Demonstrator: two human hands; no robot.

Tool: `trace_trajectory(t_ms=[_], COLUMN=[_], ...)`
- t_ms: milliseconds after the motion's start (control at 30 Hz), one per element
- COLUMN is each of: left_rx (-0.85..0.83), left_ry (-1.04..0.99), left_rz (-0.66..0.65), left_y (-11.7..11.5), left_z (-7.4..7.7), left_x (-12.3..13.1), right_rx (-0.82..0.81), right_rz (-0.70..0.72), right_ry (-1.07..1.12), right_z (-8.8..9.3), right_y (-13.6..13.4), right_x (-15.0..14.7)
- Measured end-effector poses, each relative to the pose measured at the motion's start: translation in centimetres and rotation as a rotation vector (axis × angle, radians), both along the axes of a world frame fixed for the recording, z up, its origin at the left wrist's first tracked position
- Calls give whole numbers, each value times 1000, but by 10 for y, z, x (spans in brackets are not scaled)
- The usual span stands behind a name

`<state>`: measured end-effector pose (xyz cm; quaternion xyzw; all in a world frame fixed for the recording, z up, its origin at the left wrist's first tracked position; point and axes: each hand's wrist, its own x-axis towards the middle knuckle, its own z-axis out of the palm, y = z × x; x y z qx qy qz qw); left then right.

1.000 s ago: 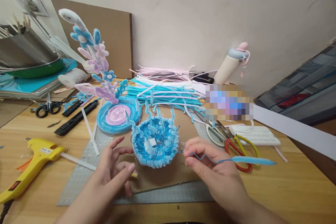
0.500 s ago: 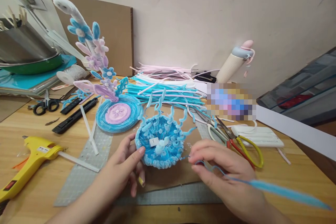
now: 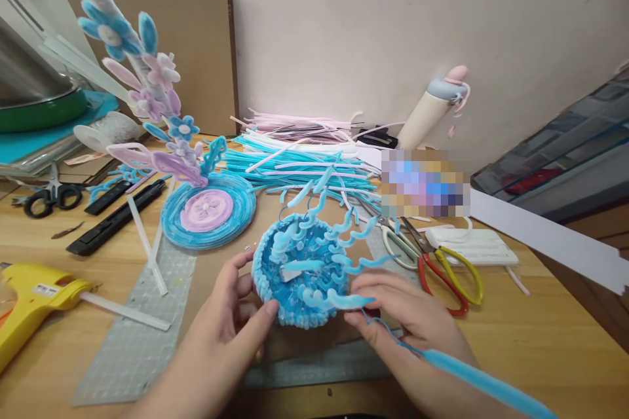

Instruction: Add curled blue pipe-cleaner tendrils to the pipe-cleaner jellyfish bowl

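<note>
A round, bowl-shaped blue piece of fuzzy pipe cleaner [image 3: 308, 319] is tilted so that its hollow side faces me. Curly light-blue tendrils [image 3: 363, 263] stick out from inside it on thin wires, and a small white block [image 3: 291, 275] shows within. My left hand [image 3: 228, 324] grips the left rim, thumb in front and fingers behind. Close to the right rim, my right hand [image 3: 410, 324] is closed in a pinch on the thin wire of a blue pipe cleaner [image 3: 484, 376], whose fuzzy length trails toward the lower right. One curled tendril reaches its fingertips.
Behind lie bundles of pipe cleaners [image 3: 295, 163] and a coiled blue disc [image 3: 240, 216] bearing a flowered stem [image 3: 147, 72]. Left are a yellow glue gun [image 3: 39, 308], black scissors [image 3: 53, 195] and a utility knife [image 3: 118, 217]. Red-and-yellow-handled pliers [image 3: 437, 255] lie right, below a bottle [image 3: 425, 114].
The bowl piece has turned and tilted, its tendrils now leaning right. My right hand has moved left to its rim, with the pipe cleaner. The view has shifted slightly right.
</note>
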<state>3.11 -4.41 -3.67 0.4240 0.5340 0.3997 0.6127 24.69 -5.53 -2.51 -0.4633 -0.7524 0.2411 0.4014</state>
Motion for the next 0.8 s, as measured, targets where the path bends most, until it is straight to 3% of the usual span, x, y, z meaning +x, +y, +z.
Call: trace_trajectory(t_ms=[167, 433, 800], left_rx=[9, 16, -12], left_ry=[-7, 36, 105], left_rz=[-18, -35, 20], left_y=[0, -4, -7], left_z=[-7, -11, -8], left_x=[-3, -3, -1], right_rx=[-22, 167, 6], right_rz=[19, 18, 10], right_ry=[-11, -134, -131], right_z=[-3, -3, -24], right_y=[-2, -10, -16], right_x=[-5, -5, -7])
